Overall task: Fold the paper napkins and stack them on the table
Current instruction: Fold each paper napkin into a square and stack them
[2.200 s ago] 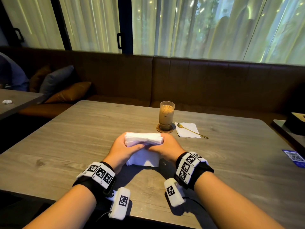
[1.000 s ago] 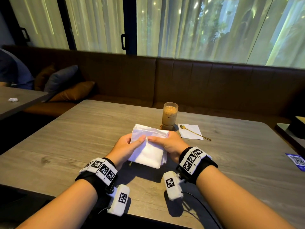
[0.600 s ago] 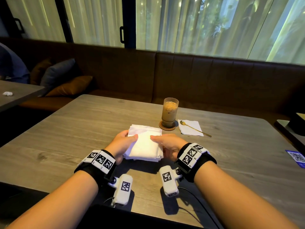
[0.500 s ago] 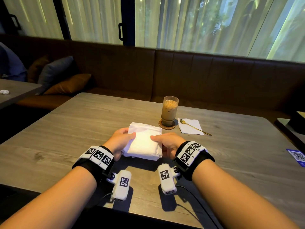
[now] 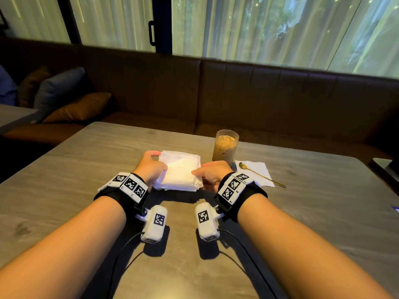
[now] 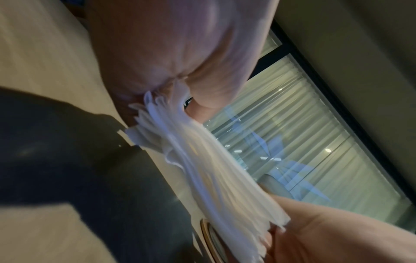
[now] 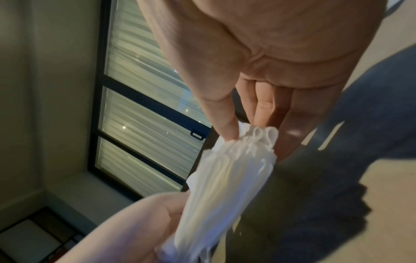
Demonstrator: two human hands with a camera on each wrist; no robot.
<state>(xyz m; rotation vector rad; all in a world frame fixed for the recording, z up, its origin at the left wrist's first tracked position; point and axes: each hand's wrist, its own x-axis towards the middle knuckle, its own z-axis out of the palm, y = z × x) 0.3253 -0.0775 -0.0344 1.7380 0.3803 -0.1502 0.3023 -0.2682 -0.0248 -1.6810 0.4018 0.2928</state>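
Napkin stack (image 5: 180,172) flat, long axis front-back; L hand (image 5: 151,167) & R hand (image 5: 212,172) pinch sides.

Dim room, backlit by daylight

Curtained window (image 5: 269,29) glows at twelve o'clock; table (image 5: 313,212) holds dark forearm shadows; both wrist views blurred, edges bowed.

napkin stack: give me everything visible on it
The napkin stack is white, thin paper, many folded layers with loose, uneven edges. It sits roughly flat, low over the table, just left of the glass. The left hand grips its left edge; the right hand pinches its right edge.
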